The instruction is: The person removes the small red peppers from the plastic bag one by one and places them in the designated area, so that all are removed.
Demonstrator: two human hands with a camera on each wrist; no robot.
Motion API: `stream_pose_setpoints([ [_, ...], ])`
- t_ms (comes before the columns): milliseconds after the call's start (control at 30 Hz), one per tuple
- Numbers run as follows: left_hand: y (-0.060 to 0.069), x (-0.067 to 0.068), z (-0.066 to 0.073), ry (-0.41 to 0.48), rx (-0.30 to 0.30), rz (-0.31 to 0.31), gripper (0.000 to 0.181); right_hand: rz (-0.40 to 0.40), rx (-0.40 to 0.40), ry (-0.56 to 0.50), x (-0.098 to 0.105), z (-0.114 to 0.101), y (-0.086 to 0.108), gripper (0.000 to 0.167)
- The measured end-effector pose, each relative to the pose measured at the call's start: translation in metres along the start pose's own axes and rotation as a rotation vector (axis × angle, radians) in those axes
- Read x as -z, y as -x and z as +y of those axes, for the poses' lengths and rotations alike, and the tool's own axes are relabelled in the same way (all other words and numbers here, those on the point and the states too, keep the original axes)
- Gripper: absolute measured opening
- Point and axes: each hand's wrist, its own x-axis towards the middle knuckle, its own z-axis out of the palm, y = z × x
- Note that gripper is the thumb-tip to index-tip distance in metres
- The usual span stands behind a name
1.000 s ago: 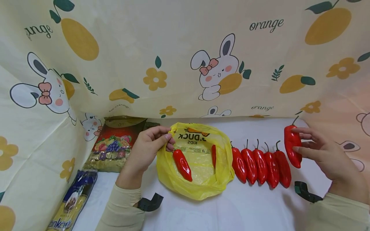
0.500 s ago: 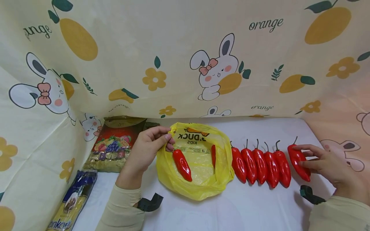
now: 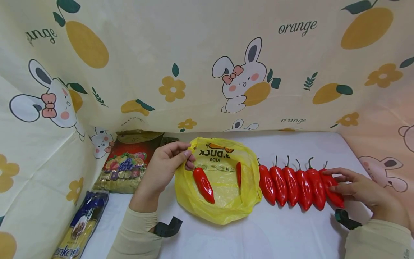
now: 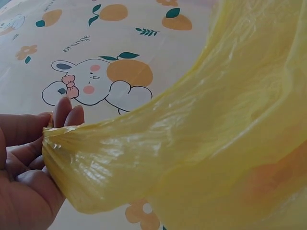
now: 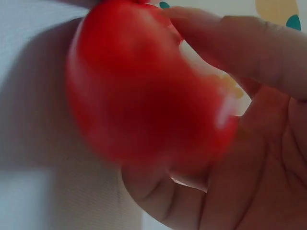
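My left hand (image 3: 163, 169) pinches the left rim of a yellow plastic bag (image 3: 211, 214) that stands with its mouth spread. In the left wrist view the gathered bag edge (image 4: 105, 163) lies between thumb and fingers. Inside the bag is a glossy red chili pepper (image 3: 203, 185); part of another red pepper (image 3: 239, 174) shows at its right side. On the right, my right hand (image 3: 365, 189) grips a red chili pepper (image 3: 332, 190) between thumb and fingers, at the end of a row of several red peppers (image 3: 292, 185). Close up, that pepper is blurred in the right wrist view.
Behind my left hand lies a dark red pack with fruit pictures (image 3: 126, 163). A blue and yellow packet (image 3: 85, 226) is at the lower left. A patterned cloth (image 3: 200, 72) rises behind the white table (image 3: 258, 237) and at both sides.
My right hand has lowered the pepper from above the table, swung it right, then brought it left against the row's end. The left hand and the bag have hardly moved.
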Motion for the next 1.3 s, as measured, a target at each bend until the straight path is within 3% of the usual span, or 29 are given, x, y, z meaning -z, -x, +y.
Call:
stream_pose_setpoints([
  [667, 0.0, 0.0, 0.001, -0.004, -0.006, 0.003, 0.02, 0.052, 0.043, 0.083, 0.005, -0.005, 0.009, 0.033],
  [933, 0.0, 0.001, 0.0, -0.007, 0.002, 0.003, 0.019, 0.023, -0.002, 0.115, 0.004, -0.01, 0.008, 0.066],
  [1300, 0.0, 0.0, 0.0, -0.006, 0.001, 0.003, 0.019, 0.023, -0.009, 0.097, 0.002, -0.013, 0.011, 0.07],
])
